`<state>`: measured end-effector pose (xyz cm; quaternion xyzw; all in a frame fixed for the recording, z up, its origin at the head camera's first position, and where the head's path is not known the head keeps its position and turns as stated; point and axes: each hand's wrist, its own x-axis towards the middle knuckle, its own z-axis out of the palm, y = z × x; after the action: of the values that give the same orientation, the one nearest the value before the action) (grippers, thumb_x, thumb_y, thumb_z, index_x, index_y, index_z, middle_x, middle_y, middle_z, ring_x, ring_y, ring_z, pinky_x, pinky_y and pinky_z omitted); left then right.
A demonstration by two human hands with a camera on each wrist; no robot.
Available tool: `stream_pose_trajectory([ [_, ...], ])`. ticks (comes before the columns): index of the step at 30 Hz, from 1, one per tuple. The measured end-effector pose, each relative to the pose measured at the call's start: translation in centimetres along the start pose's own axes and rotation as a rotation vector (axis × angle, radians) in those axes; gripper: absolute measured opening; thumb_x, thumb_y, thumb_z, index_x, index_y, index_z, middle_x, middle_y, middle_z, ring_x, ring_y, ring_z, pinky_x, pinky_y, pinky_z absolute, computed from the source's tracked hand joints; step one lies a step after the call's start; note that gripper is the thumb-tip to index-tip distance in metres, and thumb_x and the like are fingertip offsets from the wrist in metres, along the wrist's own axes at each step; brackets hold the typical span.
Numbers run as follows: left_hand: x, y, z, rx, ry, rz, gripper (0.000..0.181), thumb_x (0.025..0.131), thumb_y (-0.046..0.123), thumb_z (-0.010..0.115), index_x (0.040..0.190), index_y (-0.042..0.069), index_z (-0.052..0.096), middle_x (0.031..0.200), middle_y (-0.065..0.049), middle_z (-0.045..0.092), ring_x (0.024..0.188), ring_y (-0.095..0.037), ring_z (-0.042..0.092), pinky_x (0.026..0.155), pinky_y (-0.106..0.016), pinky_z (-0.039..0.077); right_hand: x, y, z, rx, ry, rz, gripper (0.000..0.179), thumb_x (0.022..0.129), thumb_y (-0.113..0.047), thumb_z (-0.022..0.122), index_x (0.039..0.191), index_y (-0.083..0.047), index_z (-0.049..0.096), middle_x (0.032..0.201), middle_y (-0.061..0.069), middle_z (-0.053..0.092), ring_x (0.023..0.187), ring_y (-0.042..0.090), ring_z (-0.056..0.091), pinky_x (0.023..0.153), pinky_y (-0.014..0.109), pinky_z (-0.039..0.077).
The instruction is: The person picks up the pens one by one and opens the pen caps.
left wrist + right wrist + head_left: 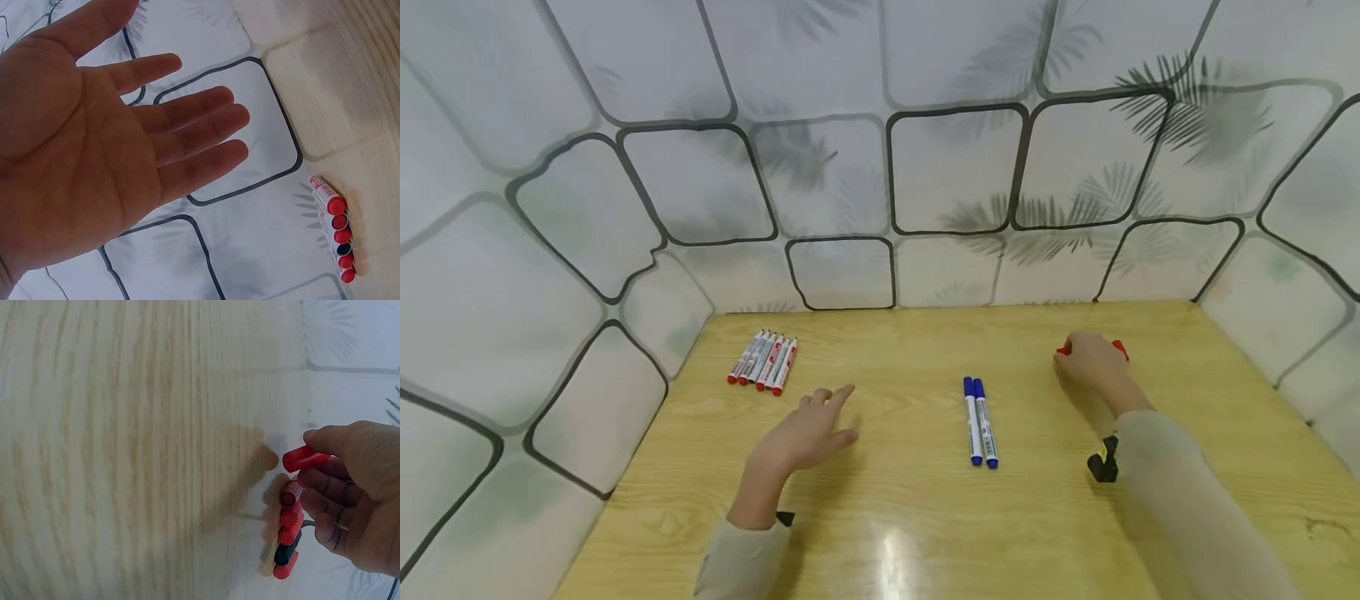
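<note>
My right hand (1092, 360) is at the far right of the table. In the right wrist view, its thumb and fingers pinch a red marker cap (303, 459). Right beside those fingers lies a row of loose caps (290, 517), mostly red with a black cap (287, 548) among them. My left hand (801, 437) hovers above the table on the left, fingers extended, palm bare in the left wrist view. Beyond it, several white markers (763, 362) lie side by side with dark tips exposed; their end plugs are red except for one black.
Two blue-capped markers (977, 422) lie close together between the hands. The wooden table (880, 500) meets patterned fabric walls (850, 271) at the back and both sides.
</note>
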<state>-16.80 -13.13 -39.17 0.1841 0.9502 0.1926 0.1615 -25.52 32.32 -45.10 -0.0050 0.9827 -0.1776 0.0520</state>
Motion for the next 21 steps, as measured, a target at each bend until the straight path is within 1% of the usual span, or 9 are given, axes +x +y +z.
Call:
stream_pose_trajectory([
  [3, -0.3, -0.1, -0.4, -0.015, -0.011, -0.020, 0.066, 0.101, 0.028, 0.059, 0.156, 0.007, 0.028, 0.149, -0.029, 0.036, 0.138, -0.049, 0.034, 0.103, -0.061, 0.040, 0.4, 0.0, 0.2, -0.008, 0.037, -0.004, 0.029, 0.097, -0.024, 0.057, 0.095, 0.004, 0.062, 0.084, 0.018, 0.065, 0.067, 0.028, 0.057, 0.055, 0.039, 0.045],
  [9, -0.5, -0.2, -0.8, -0.033, -0.029, -0.015, 0.064, 0.101, 0.026, 0.059, 0.154, 0.005, 0.031, 0.146, -0.031, 0.039, 0.135, -0.048, 0.039, 0.104, -0.059, 0.040, 0.7, 0.5, 0.5, -0.018, 0.054, 0.041, 0.032, 0.098, -0.026, 0.056, 0.099, 0.005, 0.060, 0.084, 0.020, 0.063, 0.066, 0.030, 0.055, 0.055, 0.041, 0.043],
  [14, -0.5, -0.2, -0.7, -0.032, -0.041, -0.012, 0.061, 0.101, 0.025, 0.059, 0.152, 0.004, 0.034, 0.145, -0.031, 0.043, 0.133, -0.044, 0.045, 0.105, -0.057, 0.040, 0.9, 0.7, 0.5, -0.009, 0.076, 0.019, 0.034, 0.098, -0.027, 0.056, 0.104, 0.007, 0.059, 0.084, 0.021, 0.063, 0.064, 0.030, 0.055, 0.052, 0.040, 0.042],
  [17, -0.5, -0.2, -0.7, -0.041, -0.054, -0.021, 0.060, 0.101, 0.025, 0.059, 0.152, 0.003, 0.035, 0.145, -0.031, 0.042, 0.132, -0.044, 0.046, 0.105, -0.056, 0.040, 1.1, 0.7, 0.6, -0.007, 0.075, 0.008, 0.035, 0.099, -0.027, 0.055, 0.105, 0.007, 0.059, 0.083, 0.021, 0.063, 0.063, 0.029, 0.053, 0.051, 0.039, 0.041],
  [21, -0.4, -0.2, -0.6, -0.055, -0.075, -0.031, 0.061, 0.102, 0.026, 0.058, 0.152, 0.003, 0.034, 0.147, -0.032, 0.041, 0.133, -0.045, 0.045, 0.106, -0.057, 0.039, 1.4, 0.7, 0.6, -0.017, 0.086, 0.011, 0.034, 0.098, -0.026, 0.055, 0.107, 0.006, 0.060, 0.088, 0.022, 0.065, 0.066, 0.029, 0.057, 0.052, 0.039, 0.043],
])
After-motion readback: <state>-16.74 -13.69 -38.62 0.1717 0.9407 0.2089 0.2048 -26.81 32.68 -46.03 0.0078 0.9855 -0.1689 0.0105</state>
